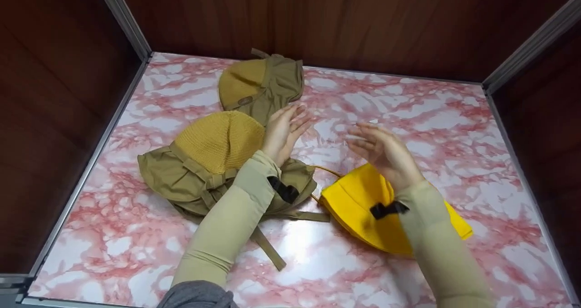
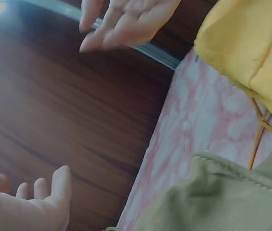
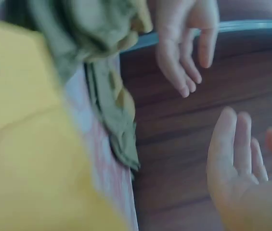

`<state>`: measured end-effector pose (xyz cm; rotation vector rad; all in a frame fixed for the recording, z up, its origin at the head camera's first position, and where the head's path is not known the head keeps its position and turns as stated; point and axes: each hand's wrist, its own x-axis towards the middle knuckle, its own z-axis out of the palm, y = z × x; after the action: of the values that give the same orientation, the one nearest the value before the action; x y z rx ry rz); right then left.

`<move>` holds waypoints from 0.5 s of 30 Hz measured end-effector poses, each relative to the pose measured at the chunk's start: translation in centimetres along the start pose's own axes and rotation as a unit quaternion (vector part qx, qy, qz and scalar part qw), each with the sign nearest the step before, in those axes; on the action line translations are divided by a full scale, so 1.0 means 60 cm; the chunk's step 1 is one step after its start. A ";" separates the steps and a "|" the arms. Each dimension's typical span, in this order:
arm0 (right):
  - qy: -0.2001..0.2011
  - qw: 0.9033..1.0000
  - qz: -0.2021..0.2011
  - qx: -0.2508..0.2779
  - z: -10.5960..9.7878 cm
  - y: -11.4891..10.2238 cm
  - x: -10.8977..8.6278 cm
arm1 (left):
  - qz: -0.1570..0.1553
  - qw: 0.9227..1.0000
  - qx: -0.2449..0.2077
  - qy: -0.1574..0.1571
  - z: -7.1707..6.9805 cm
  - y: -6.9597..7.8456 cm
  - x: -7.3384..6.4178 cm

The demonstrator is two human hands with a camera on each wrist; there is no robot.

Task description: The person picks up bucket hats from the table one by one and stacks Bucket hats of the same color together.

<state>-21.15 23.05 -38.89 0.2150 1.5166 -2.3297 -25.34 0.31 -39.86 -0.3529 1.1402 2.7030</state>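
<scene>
Both hands are raised over the table, palms facing each other with a gap between them. My left hand (image 1: 286,133) has its fingers extended and holds nothing; it overlaps the large khaki hat with a mustard knitted crown (image 1: 222,140) in the head view. With fingers loosely bent and nothing in them, my right hand (image 1: 386,151) is above the yellow hat (image 1: 358,203). The yellow hat's cord (image 1: 327,169) runs toward the khaki hat's brim. Behind lies a smaller khaki hat (image 1: 243,83) with a mustard crown. The right forearm hides part of the yellow hat.
A pink and white marbled table (image 1: 113,235) carries the hats. Dark wood panels (image 1: 317,22) stand at the back and both sides, with metal edging (image 1: 125,22) at the corners. A khaki strap (image 1: 270,249) trails toward the front.
</scene>
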 end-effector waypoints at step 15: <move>0.038 0.990 0.111 0.073 0.115 0.033 0.233 | 0.086 0.994 -0.057 0.044 -0.044 0.030 -0.024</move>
<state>-32.95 13.16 -42.09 0.4896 1.2826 -2.2772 -24.06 -2.91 -40.01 -0.4118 1.0863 2.9383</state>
